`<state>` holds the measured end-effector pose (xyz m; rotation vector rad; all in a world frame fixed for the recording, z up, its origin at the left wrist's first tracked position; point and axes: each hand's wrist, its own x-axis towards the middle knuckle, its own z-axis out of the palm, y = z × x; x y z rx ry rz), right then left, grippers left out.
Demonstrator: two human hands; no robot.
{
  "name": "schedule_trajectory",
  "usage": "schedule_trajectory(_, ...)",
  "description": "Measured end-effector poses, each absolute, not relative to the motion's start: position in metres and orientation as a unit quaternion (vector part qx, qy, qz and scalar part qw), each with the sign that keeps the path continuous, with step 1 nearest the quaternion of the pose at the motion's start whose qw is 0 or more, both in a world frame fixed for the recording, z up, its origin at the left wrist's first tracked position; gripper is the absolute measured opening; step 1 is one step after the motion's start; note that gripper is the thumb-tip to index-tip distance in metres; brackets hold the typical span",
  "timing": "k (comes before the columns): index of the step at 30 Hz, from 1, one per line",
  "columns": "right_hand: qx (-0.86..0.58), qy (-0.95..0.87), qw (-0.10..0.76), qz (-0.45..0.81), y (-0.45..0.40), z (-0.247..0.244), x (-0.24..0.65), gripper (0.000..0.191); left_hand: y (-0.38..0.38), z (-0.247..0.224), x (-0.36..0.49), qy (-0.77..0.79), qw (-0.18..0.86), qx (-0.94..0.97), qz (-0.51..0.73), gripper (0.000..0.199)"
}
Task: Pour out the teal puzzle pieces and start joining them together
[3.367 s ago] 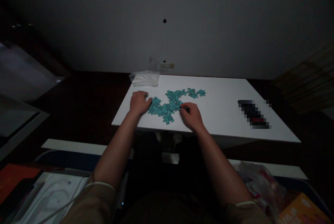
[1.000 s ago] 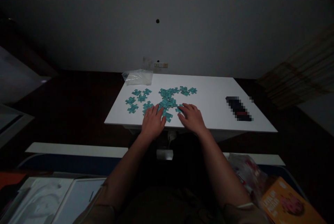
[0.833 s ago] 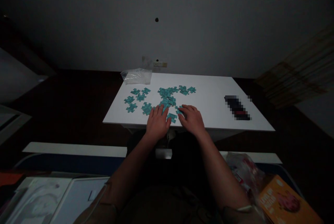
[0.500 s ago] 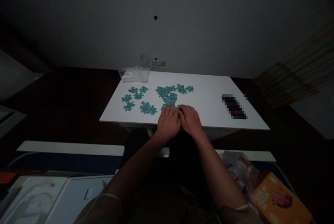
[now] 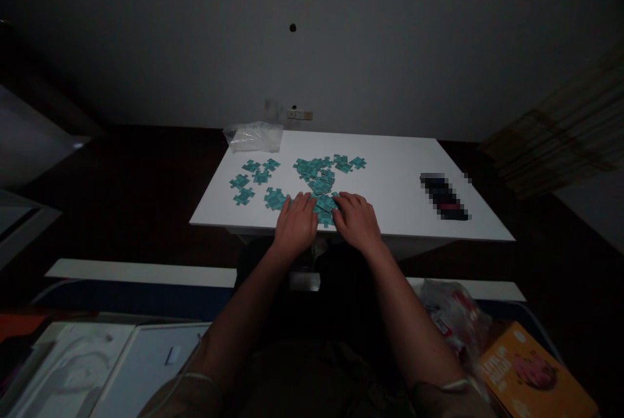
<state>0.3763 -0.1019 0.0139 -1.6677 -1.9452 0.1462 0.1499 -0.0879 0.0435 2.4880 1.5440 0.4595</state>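
Note:
Teal jigsaw pieces [image 5: 324,209] lie between my two hands at the front edge of the white table [image 5: 390,177]. My left hand [image 5: 296,223] is open and palm down, its fingers stretched over the left side of these pieces. On their right side rests my right hand [image 5: 358,220], open, with the fingertips bent down at the edge of the pieces. A heap of overlapping teal jigsaw pieces [image 5: 314,171] lies just beyond. Joined pieces [image 5: 273,198] are at my left hand's far side. What lies under my fingers is hidden.
Several loose jigsaw pieces [image 5: 244,195] are spread on the left. A clear plastic bag [image 5: 256,137] lies at the back left corner. A blurred dark object [image 5: 443,197] is on the right. An orange puzzle box [image 5: 533,369] sits beside me at the lower right.
My left hand has slid left, away from my right hand, uncovering teal jigsaw pieces between them. My right hand has stayed almost in place. The view has shifted slightly.

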Motion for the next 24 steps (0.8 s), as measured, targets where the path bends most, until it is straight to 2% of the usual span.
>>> schedule_trajectory(7,-0.628,-0.729,0.269,0.047,-0.103,0.017,0.377,0.045,-0.082,0.048,0.111,0.578,0.058,0.801,0.142,0.058)
schedule_trajectory(14,-0.67,-0.707,0.223,0.041,-0.102,0.022,0.368,0.058,-0.074,0.051,0.079,0.601,0.052,0.79,0.113,0.069)
schedule_trajectory(17,-0.679,-0.688,0.251,0.049,-0.096,0.021,0.363,0.052,-0.067,0.049,0.072,0.591,0.063,0.795,0.121,0.069)
schedule_trajectory(22,-0.657,-0.681,0.321,0.049,-0.084,0.026,0.354,0.023,-0.06,0.038,0.068,0.578,0.061,0.793,0.183,0.058)
schedule_trajectory(24,-0.639,-0.689,0.337,0.059,-0.075,0.033,0.345,0.026,-0.06,0.033,0.069,0.571,0.055,0.793,0.203,0.053)
